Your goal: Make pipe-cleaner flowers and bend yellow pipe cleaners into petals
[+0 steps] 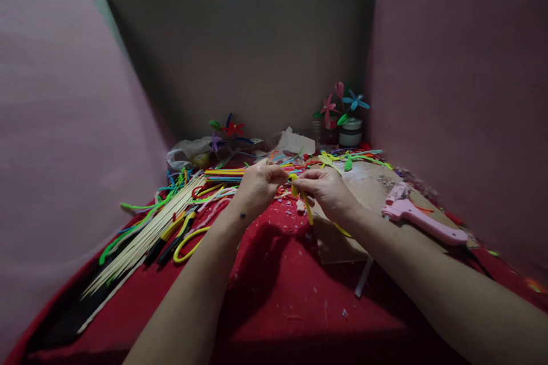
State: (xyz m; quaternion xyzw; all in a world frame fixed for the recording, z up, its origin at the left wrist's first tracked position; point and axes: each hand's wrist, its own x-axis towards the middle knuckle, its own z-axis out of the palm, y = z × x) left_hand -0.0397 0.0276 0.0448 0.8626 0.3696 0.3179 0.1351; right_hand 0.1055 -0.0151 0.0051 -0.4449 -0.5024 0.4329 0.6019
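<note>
Both hands meet above the middle of a red cloth. My left hand [262,182] is closed in a pinch at the left side of a yellow pipe cleaner [307,208]. My right hand [326,189] pinches the same pipe cleaner from the right, its fingers close to the left fingertips. The piece looks bent or looped between the fingers, and one end hangs down below the right hand. How it is twisted there is too small to tell. Under and beyond the right hand lies a brown board [363,188].
A pink glue gun [422,219] rests at the right. On the left lie wooden skewers [145,239], yellow-black pliers [182,234] and loose pipe cleaners [222,174]. Pipe-cleaner flowers [355,101] stand at the back near a jar [350,132]. Pink walls flank both sides.
</note>
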